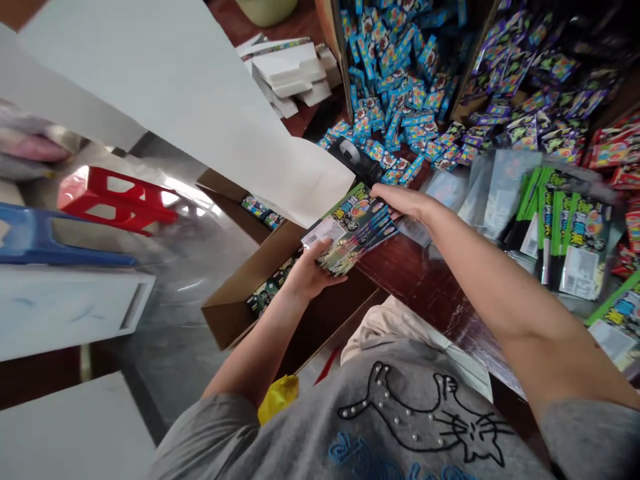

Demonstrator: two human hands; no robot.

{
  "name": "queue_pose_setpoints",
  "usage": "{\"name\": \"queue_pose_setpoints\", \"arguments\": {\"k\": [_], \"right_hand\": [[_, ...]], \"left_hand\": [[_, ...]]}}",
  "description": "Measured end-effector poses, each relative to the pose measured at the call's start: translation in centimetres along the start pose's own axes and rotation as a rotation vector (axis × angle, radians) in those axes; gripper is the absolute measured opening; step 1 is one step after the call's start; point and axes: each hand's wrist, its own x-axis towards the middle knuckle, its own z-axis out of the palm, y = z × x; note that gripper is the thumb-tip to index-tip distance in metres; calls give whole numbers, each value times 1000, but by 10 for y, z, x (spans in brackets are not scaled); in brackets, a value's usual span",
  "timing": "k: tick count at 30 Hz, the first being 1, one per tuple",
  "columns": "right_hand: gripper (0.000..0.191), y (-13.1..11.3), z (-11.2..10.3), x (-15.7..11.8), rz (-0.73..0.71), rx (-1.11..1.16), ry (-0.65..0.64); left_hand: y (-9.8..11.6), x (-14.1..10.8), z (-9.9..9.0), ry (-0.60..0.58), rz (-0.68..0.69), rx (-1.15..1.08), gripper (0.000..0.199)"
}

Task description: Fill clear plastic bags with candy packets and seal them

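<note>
A stack of printed green-and-black candy packets (pixel 353 223) is held between my two hands, above an open cardboard box (pixel 227 310). My left hand (pixel 314 270) grips the near lower end, its thumb on the top packet beside a white barcode label. At the far right end, my right hand (pixel 404 203) holds the stack's edge; some of its fingers are hidden. Inside the cardboard box, more dark printed packets (pixel 263 297) show. Just beyond the stack, a black tape dispenser (pixel 363 163) stands on the dark red table (pixel 425 280).
Blue candy packs (pixel 400 87) and purple ones (pixel 530 87) fill boxes at the back. Clear plastic bags (pixel 505 187) and more green-and-black packets (pixel 565 233) lie right. A white board (pixel 165 87) juts in from upper left. Red (pixel 113 200) and blue stools (pixel 50 237) stand left.
</note>
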Motion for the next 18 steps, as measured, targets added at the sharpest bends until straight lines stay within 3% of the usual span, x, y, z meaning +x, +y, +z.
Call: {"name": "queue_pose_setpoints", "arguments": {"k": [6,10,12,15,17,18], "right_hand": [[37,-3,7,-23,40,60,-34],[37,5,-4,-71,103,-19,-120],[46,20,-13,-101,98,-127,-101],[63,45,-24,-141,-81,-411,64],[53,57,-28,-157,-276,-590,129],[48,60,-30,-161,-365,-636,104]], "left_hand": [[-3,-26,-4,-117,-124,-80,56],[-16,-45,-4,-260,-237,-104,55],[-26,-51,1,-351,-328,-107,54],[-42,-45,16,-482,-471,-92,52],[-48,-34,30,-549,-540,-68,51],[-49,-29,36,-571,-569,-56,52]]}}
